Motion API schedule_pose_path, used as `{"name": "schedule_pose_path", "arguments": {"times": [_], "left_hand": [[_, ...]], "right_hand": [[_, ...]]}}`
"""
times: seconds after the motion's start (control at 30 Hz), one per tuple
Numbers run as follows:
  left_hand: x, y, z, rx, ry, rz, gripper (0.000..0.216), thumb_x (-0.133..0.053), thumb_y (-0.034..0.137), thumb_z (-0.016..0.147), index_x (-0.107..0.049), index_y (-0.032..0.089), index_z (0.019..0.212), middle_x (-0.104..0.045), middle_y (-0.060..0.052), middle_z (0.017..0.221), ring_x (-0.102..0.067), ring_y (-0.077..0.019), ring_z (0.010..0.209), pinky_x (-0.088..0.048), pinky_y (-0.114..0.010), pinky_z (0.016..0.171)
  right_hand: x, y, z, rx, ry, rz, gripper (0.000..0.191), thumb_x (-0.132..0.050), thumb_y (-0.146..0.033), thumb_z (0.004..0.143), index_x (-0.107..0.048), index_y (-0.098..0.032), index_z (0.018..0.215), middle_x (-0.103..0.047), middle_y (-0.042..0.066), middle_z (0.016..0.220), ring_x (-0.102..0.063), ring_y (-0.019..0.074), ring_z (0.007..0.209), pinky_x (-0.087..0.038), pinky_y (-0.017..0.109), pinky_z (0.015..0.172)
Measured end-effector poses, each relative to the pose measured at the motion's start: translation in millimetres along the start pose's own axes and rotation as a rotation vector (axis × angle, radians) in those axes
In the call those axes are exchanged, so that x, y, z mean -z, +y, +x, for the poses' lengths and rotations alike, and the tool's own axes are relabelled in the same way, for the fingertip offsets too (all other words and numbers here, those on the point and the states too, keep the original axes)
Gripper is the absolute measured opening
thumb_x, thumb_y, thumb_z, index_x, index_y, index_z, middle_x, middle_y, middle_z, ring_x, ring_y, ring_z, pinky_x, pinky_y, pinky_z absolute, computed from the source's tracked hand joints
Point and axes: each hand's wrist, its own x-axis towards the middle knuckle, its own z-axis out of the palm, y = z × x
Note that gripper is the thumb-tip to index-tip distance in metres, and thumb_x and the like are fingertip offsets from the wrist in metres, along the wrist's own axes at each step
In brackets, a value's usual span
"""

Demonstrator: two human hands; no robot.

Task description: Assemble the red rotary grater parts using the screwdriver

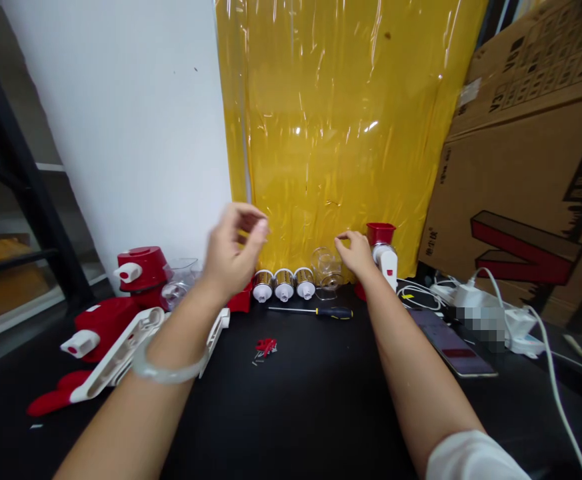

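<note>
My left hand (pixel 235 250), slightly blurred, is raised in front of the white wall and yellow curtain. Its fingers curl loosely, with a gap to the thumb and nothing visible between them. Over at the right, my right hand (pixel 357 253) has loosely bent fingers, apart and apparently holding nothing. It is nearest a clear plastic part (pixel 327 283) and a red and white grinder-like device (pixel 381 235). Between the hands stand several metal grating drums (pixel 284 285) with white ends. A screwdriver (pixel 333 312) lies before them, and small red parts with screws (pixel 265 348) sit closer to me.
Red housings (pixel 103 320), clear plastic pieces (pixel 179 280) and long white handle parts (pixel 121 350) crowd the left. A phone (pixel 453 343), white cables (pixel 421 293) and a power strip (pixel 521 337) lie at right, below a large cardboard box (pixel 521 167).
</note>
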Motion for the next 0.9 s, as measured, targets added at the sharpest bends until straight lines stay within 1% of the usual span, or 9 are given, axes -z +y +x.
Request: {"name": "schedule_pose_path", "arguments": {"times": [0.13, 0.2, 0.23, 0.33, 0.43, 0.6, 0.7, 0.8, 0.9], "left_hand": [[-33.8, -43.9, -9.1, 0.429, -0.542, -0.075, 0.034, -0.064, 0.040, 0.085, -0.059, 0.017, 0.108, -0.068, -0.010, 0.106, -0.066, -0.0211, 0.096, -0.054, -0.029, 0.070], [-44.8, -70.1, -13.2, 0.516, -0.613, -0.018, 0.034, -0.063, 0.041, 0.084, -0.059, 0.016, 0.107, -0.068, -0.011, 0.108, -0.066, -0.0211, 0.096, -0.052, -0.028, 0.068], [-47.4, -80.9, -14.7, 0.492, -0.656, 0.021, 0.035, -0.062, 0.042, 0.084, -0.059, 0.017, 0.108, -0.068, -0.010, 0.108, -0.066, -0.0209, 0.095, -0.051, -0.027, 0.068], [-46.6, -99.3, -16.2, 0.427, -0.653, 0.102, 0.040, -0.060, 0.046, 0.083, -0.059, 0.016, 0.110, -0.069, -0.010, 0.104, -0.066, -0.0208, 0.091, -0.049, -0.027, 0.066], [-42.4, -101.1, -15.5, 0.405, -0.648, 0.145, 0.044, -0.057, 0.049, 0.083, -0.058, 0.015, 0.111, -0.069, -0.010, 0.101, -0.066, -0.0214, 0.090, -0.048, -0.027, 0.064], [-41.9, -97.3, -17.0, 0.370, -0.785, 0.135, 0.046, -0.057, 0.050, 0.083, -0.058, 0.015, 0.113, -0.069, -0.012, 0.106, -0.066, -0.0224, 0.092, -0.048, -0.028, 0.065], [-43.2, -97.6, -17.9, 0.338, -0.781, 0.097, 0.043, -0.057, 0.048, 0.084, -0.058, 0.015, 0.112, -0.069, -0.012, 0.104, -0.066, -0.0221, 0.092, -0.048, -0.028, 0.067], [-43.1, -98.6, -17.3, 0.335, -0.724, 0.065, 0.041, -0.055, 0.046, 0.085, -0.057, 0.015, 0.113, -0.070, -0.011, 0.103, -0.066, -0.0204, 0.089, -0.047, -0.027, 0.065], [-42.0, -99.6, -16.4, 0.327, -0.736, 0.080, 0.043, -0.056, 0.048, 0.085, -0.058, 0.015, 0.113, -0.070, -0.011, 0.102, -0.067, -0.0199, 0.086, -0.047, -0.027, 0.065]], "right_hand": [[10.1, 11.4, 1.3, -0.155, -0.077, -0.033, 0.023, -0.053, -0.032, 0.086, -0.067, -0.015, 0.092, -0.071, 0.015, 0.099, -0.065, 0.0257, 0.095, -0.047, 0.040, 0.090], [12.1, 16.3, -0.2, -0.220, -0.130, -0.037, 0.025, -0.052, -0.033, 0.087, -0.067, -0.015, 0.094, -0.071, 0.013, 0.097, -0.066, 0.0241, 0.091, -0.048, 0.036, 0.084], [12.2, 18.2, -1.1, -0.235, -0.141, -0.046, 0.025, -0.052, -0.034, 0.087, -0.067, -0.015, 0.094, -0.072, 0.012, 0.096, -0.066, 0.0236, 0.090, -0.048, 0.035, 0.083], [10.7, 21.6, -1.9, -0.228, -0.139, -0.072, 0.025, -0.052, -0.034, 0.087, -0.067, -0.016, 0.094, -0.072, 0.011, 0.094, -0.066, 0.0227, 0.089, -0.048, 0.033, 0.081], [11.6, 21.9, -0.2, -0.192, -0.101, -0.107, 0.025, -0.050, -0.033, 0.087, -0.067, -0.015, 0.091, -0.071, 0.012, 0.094, -0.065, 0.0229, 0.088, -0.047, 0.034, 0.083], [28.1, 21.5, -0.6, -0.163, 0.239, -0.276, 0.026, -0.048, -0.027, 0.086, -0.062, -0.012, 0.101, -0.061, 0.019, 0.110, -0.051, 0.0296, 0.112, -0.038, 0.044, 0.100], [39.8, 26.1, -4.2, -0.315, 0.362, -0.368, 0.049, -0.061, -0.034, 0.079, -0.052, -0.010, 0.122, -0.049, 0.025, 0.128, -0.040, 0.0370, 0.125, -0.036, 0.051, 0.101], [45.3, 36.0, -6.7, -0.508, 0.223, -0.411, 0.078, -0.073, -0.042, 0.070, -0.041, -0.008, 0.132, -0.047, 0.029, 0.129, -0.042, 0.0413, 0.125, -0.039, 0.052, 0.098], [46.0, 46.4, -6.7, -0.591, 0.008, -0.410, 0.082, -0.078, -0.043, 0.066, -0.041, -0.008, 0.130, -0.056, 0.027, 0.122, -0.054, 0.0381, 0.116, -0.044, 0.047, 0.094]]}}
